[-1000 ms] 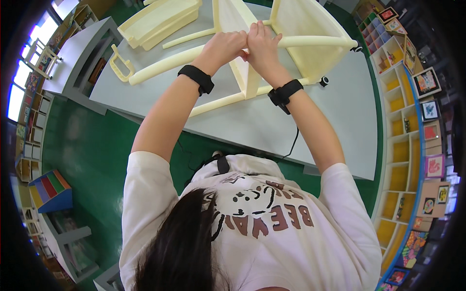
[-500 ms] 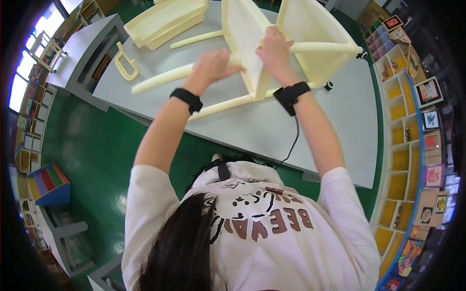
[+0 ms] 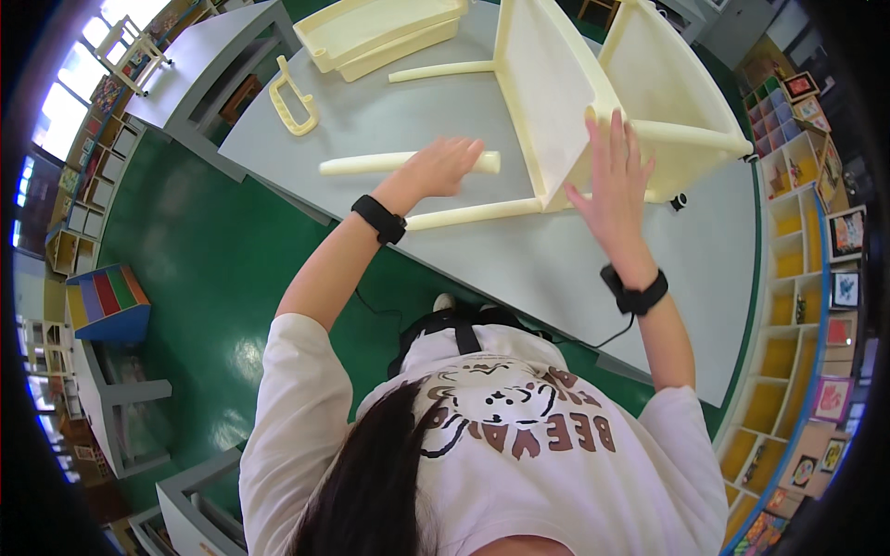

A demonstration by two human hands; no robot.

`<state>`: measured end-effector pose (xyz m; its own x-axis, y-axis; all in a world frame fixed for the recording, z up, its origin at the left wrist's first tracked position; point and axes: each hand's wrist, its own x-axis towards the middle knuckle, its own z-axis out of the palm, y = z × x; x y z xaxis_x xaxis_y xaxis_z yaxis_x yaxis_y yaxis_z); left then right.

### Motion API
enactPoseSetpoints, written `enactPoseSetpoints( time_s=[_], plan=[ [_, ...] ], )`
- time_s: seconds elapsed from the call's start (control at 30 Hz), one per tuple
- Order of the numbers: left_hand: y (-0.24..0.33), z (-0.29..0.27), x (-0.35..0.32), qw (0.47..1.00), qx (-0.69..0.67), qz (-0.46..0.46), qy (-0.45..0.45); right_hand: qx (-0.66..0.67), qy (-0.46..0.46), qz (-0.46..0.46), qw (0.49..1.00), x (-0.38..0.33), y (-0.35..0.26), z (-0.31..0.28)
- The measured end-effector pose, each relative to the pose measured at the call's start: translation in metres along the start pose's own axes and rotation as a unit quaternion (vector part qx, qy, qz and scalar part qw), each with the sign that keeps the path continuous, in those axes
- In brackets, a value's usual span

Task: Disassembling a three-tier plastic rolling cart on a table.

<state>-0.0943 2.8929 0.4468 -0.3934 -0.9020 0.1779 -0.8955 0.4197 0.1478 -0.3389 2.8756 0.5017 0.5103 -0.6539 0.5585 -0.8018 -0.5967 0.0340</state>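
A grey table (image 3: 593,269) carries cream plastic chair parts. Beyond the left fingertips lie a small handle-shaped piece (image 3: 293,96) and, further off, a stack of trays (image 3: 385,30). A thin rod (image 3: 440,70) lies past the left fingers, running up to the chair (image 3: 612,102), which lies tipped on its side. One chair leg (image 3: 468,214) lies just below the left hand, reaching toward the wrist. Green floor, grey shelving and a striped box (image 3: 107,304) sit off to the left; yellow shelves (image 3: 816,278) line the right.

The left hand (image 3: 436,167) rests on a loose tube (image 3: 399,163), fingers curled loosely over its right end, palm down, arm stretched forward. How firmly they close around it cannot be told. The right hand (image 3: 614,181) is raised with fingers straight and slightly spread, fingertips at the chair's seat edge, palm facing the panel; whether it touches is unclear. Both wrists wear black bands.
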Motion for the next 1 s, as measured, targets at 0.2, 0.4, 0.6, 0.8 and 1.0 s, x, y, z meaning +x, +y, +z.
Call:
enactPoseSetpoints(
  time_s=[0.2, 0.4, 0.6, 0.8, 1.0],
  plan=[
    [-0.068, 0.059, -0.029, 0.998, -0.01, -0.037, -0.045, 0.009, -0.068, 0.001, 0.998, -0.047, 0.02, 0.023],
    [-0.095, 0.109, -0.01, 0.985, 0.112, -0.013, -0.131, 0.037, -0.073, 0.081, 0.993, -0.076, 0.05, 0.045],
    [-0.102, 0.159, 0.01, 0.987, 0.152, 0.043, -0.042, 0.076, -0.101, 0.161, 0.979, -0.085, 0.048, 0.062],
    [-0.107, 0.177, 0.024, 0.994, 0.098, 0.019, -0.054, 0.09, -0.089, 0.17, 0.977, -0.08, 0.05, 0.053],
    [-0.106, 0.177, 0.043, 0.997, -0.012, -0.001, -0.071, 0.068, -0.097, 0.192, 0.974, -0.078, 0.055, 0.043]
  ],
)
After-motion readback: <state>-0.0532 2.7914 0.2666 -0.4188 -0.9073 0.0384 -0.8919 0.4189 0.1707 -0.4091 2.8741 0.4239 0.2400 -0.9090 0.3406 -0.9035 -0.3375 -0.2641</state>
